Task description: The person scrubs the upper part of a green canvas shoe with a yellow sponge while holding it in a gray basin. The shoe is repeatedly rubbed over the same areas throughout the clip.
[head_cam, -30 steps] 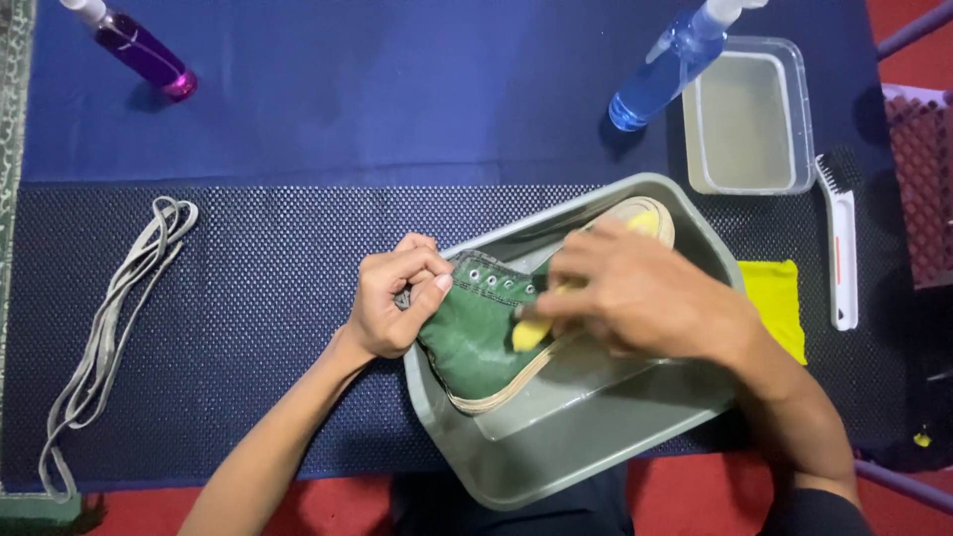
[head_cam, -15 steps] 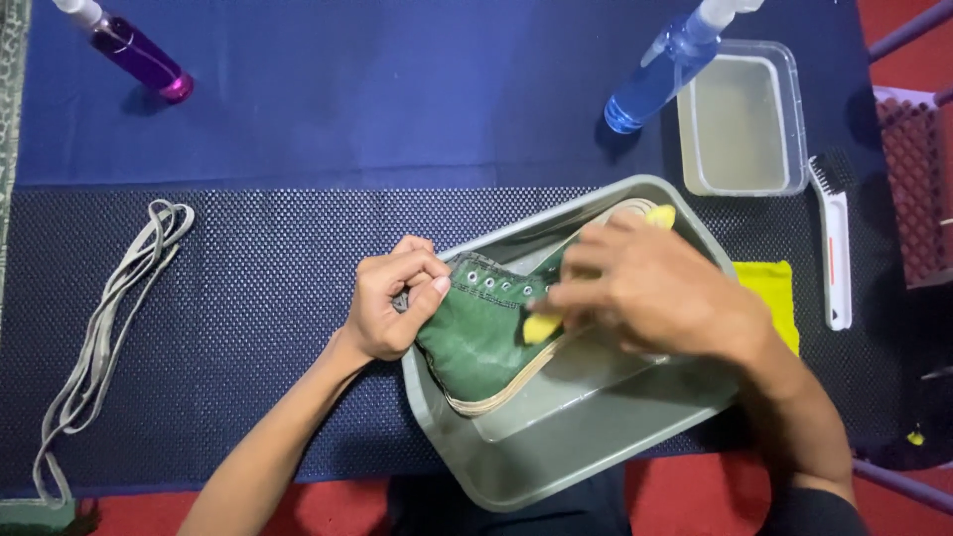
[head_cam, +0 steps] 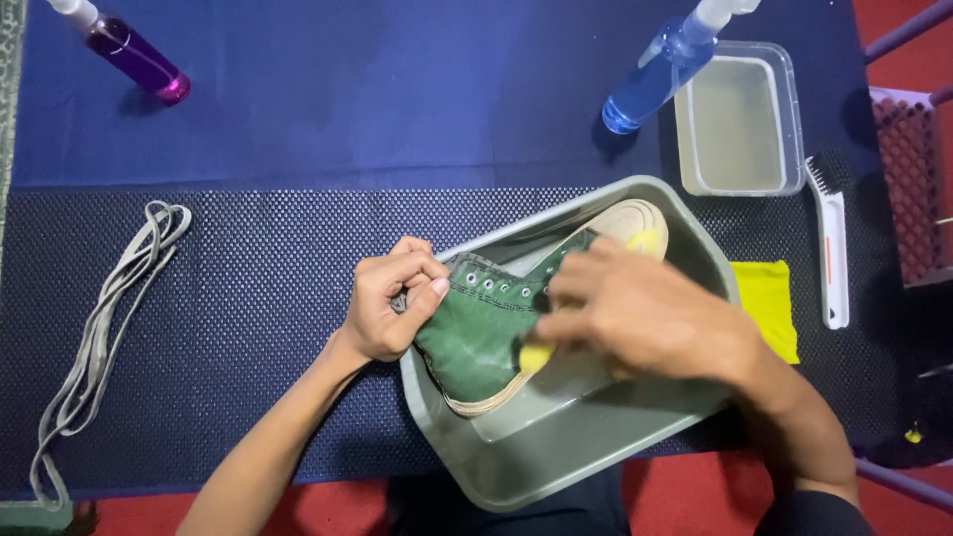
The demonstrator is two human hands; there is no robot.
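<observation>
One green high-top shoe [head_cam: 476,333], pale-soled, in left grip [head_cam: 392,303], right grip [head_cam: 635,318] clutching yellow sponge [head_cam: 537,354].

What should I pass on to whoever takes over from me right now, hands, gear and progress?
Left hand: grip closed on the ankle end of the green high-top shoe, steadying it over the grey basin.
Right hand: pressing a yellow sponge against the shoe's side.
Shoe: laces out; grey laces lie on the mat at far left. The basin holds some water.
Nearby: blue spray bottle, clear tub, white brush, yellow cloth, purple bottle.
Done: laces removed, shoe in basin, sponge on the upper.
Left: the sole edge and toe look untouched; brush and cloth lie unused.
</observation>
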